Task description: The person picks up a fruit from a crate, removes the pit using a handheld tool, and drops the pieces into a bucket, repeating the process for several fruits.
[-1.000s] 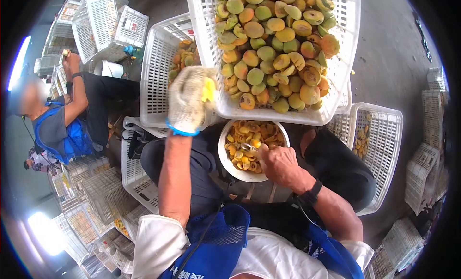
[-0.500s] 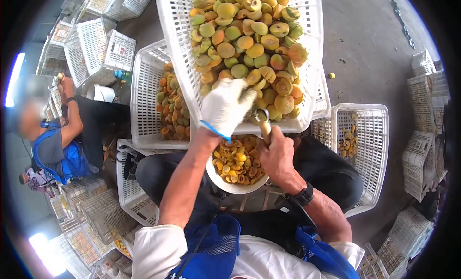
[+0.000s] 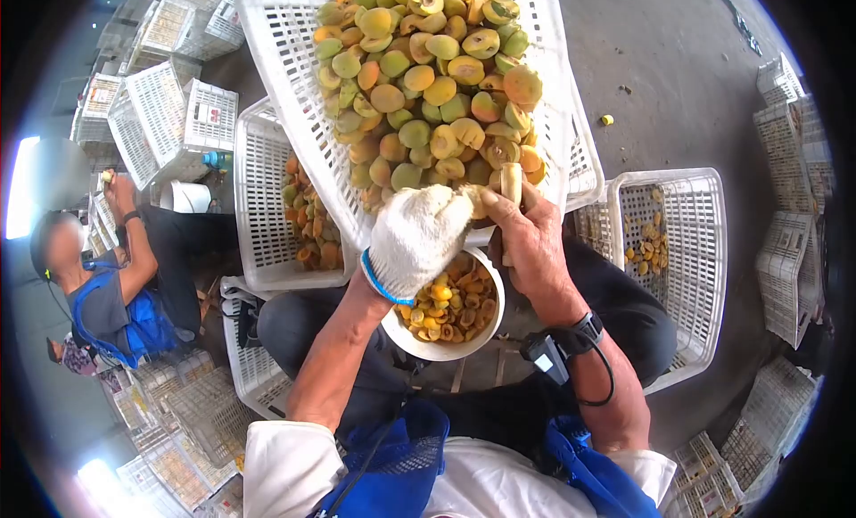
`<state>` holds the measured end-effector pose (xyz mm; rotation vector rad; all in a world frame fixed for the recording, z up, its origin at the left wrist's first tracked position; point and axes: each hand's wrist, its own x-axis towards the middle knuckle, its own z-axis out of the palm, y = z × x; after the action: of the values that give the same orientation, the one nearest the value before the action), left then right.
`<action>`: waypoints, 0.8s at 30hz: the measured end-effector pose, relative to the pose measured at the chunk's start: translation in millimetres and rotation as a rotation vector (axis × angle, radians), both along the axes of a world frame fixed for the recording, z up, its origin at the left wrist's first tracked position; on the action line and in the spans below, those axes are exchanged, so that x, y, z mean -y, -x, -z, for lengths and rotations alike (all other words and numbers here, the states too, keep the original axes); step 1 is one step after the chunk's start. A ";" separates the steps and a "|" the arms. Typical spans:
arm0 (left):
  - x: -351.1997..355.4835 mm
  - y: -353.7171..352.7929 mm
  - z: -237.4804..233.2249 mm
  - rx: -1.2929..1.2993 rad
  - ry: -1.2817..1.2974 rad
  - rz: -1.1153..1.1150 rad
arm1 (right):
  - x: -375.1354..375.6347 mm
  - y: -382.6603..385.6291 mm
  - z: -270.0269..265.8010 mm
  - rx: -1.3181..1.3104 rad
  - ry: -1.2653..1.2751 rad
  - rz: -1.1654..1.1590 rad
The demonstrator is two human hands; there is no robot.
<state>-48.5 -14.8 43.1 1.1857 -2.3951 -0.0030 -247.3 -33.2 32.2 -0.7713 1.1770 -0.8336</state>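
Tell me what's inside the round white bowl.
The bowl holds yellow and orange cut fruit pieces. The gloved left hand and right hand, gripping a wooden handle, cover its far part.

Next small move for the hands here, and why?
Probably lower both hands over the bowl: the right hand grips a wooden-handled tool and the gloved left hand curls beside it at the crate rim, just above that bowl.

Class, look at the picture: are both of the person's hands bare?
No, the left hand is gloved in white knit, while the right hand, gripping a wooden handle, is bare.
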 end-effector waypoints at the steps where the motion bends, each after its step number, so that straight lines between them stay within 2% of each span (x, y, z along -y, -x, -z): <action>1: -3.9 0.2 -1.1 -0.002 -0.007 -0.007 | -2.3 -2.3 3.3 0.025 0.025 -0.015; 3: -6.1 4.9 -3.6 -0.363 -0.088 -0.031 | -5.3 -5.5 1.7 0.119 0.014 0.021; 5: -15.1 8.0 2.4 -0.769 -0.320 -0.237 | -5.5 -10.1 0.8 0.145 0.094 0.058; 7: -17.1 -4.1 12.4 -0.937 -0.565 -0.321 | -7.0 -14.8 -3.6 0.127 0.087 0.026; 8: -18.3 -1.3 16.2 -1.099 -0.690 -0.323 | -7.3 -19.2 -3.1 0.081 0.129 -0.002; 9: -18.5 -0.2 24.9 -1.103 -0.686 -0.334 | -7.9 -24.2 -2.1 0.036 0.169 -0.029; 11: -16.6 0.5 40.1 -1.471 -0.914 -0.267 | -10.2 -37.7 1.8 -0.026 0.244 -0.054; 13: -20.0 0.9 43.8 -1.504 -1.007 -0.284 | -13.4 -47.6 8.1 -0.157 0.401 -0.079; 15: -20.5 1.6 37.8 -1.329 -0.877 -0.336 | -12.8 -50.3 7.5 -0.223 0.409 -0.108; 16: -18.3 2.2 45.5 -1.524 -0.921 -0.380 | -11.4 -50.4 -2.6 -0.357 0.444 -0.149; 17: -15.9 1.0 51.4 -1.529 -0.913 -0.389 | -10.5 -51.6 -8.4 -0.489 0.482 -0.192; 20: -11.7 -6.1 41.9 -1.945 -0.942 -0.499 | -12.9 -50.3 -8.0 -0.600 0.496 -0.272; 23: -14.9 -13.4 51.3 -1.935 -0.922 -0.499 | -19.0 -52.8 -10.6 -0.735 0.568 -0.363; 24: -17.6 -13.4 62.1 -1.831 -0.911 -0.533 | -21.2 -53.9 -9.5 -0.772 0.614 -0.414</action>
<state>-35.1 2.8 -18.9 1.1309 -0.3649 -1.3907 -193.4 -12.0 41.8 -1.8915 1.3523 -0.5444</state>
